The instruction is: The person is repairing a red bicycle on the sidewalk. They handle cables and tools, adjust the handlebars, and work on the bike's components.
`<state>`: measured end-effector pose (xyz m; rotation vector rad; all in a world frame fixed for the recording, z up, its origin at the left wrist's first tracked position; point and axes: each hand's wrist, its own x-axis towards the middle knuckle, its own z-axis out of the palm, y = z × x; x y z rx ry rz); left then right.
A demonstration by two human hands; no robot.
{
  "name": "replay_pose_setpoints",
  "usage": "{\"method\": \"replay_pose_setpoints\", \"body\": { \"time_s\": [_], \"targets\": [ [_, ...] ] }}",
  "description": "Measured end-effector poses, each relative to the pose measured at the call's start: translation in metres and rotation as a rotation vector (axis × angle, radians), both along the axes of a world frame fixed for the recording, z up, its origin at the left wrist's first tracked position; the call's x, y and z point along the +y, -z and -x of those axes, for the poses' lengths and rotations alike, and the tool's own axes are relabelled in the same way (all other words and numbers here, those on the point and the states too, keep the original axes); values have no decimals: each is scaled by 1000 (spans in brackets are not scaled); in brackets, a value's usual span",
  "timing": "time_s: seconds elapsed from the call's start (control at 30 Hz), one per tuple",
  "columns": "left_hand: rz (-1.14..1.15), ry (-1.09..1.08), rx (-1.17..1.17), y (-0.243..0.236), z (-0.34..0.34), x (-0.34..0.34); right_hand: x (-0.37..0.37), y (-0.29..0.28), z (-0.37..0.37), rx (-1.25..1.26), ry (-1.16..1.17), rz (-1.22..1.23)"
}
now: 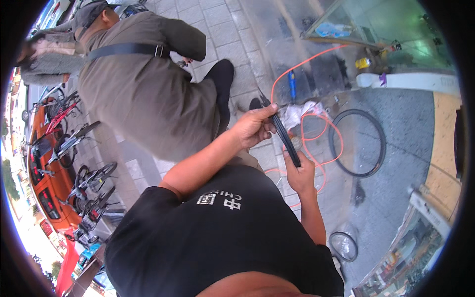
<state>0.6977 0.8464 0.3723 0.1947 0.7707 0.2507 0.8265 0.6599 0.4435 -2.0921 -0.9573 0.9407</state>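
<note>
A long, narrow bundle of folded black rubber (283, 132) slants in front of my chest; it looks like a bicycle tyre or inner tube, but I cannot tell which. My left hand (254, 127) pinches its upper part between thumb and fingers, the other fingers curled. Around the lower end, my right hand (300, 173) is closed, thumb on top. Thin strands stick out past my left hand at the far end. Beyond my hands, a crumpled white cloth or bag (297, 113) lies on the ground beside a looped orange hose (340, 143).
A black tyre (385, 143) lies on the ground to the right, with a smaller ring (343, 246) nearer me. A blue tool (292, 85) lies farther off. Close on my left, a person in a brown coat (133, 84) bends over. Several bicycles (81, 183) and an orange car (59, 198) stand beyond.
</note>
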Motion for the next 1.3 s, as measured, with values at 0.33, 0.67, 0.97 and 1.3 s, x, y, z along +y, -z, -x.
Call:
{"method": "replay_pose_setpoints", "body": {
  "time_s": [0.33,0.67,0.97,1.3],
  "targets": [
    [88,-20,-129,-52,-117,133,140,-41,-115,-103,-9,-17],
    [-224,-121,243,-79,-171,268,288,-37,-182,-205,-163,-149],
    [-523,-304,620,-87,-180,453,496,8,-210,-191,-350,-381],
    [-802,-516,751,-128,-189,598,701,23,-227,4,-350,-415]
  ]
}}
